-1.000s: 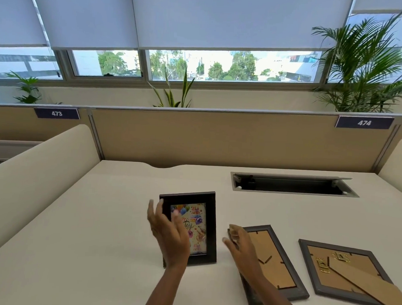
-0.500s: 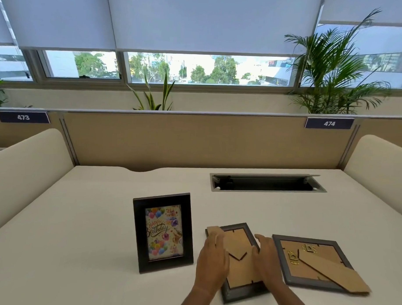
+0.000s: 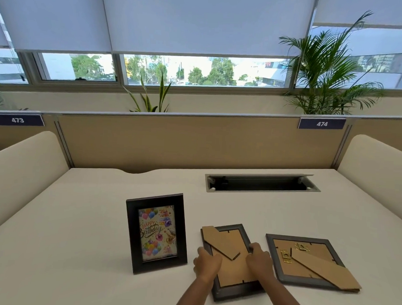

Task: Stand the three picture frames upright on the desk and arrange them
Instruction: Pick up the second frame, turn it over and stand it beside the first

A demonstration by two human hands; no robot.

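Both hands grip the face-down middle frame [image 3: 232,260], left hand [image 3: 207,265] on its left edge, right hand [image 3: 260,261] on its right, on the desk [image 3: 79,216].

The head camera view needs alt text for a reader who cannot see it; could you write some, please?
Two bare hands, left hand and right hand, grip the sides of the middle frame, lying face down on a cream desk. A black birthday frame stands upright to its left; a third frame lies face down to its right.
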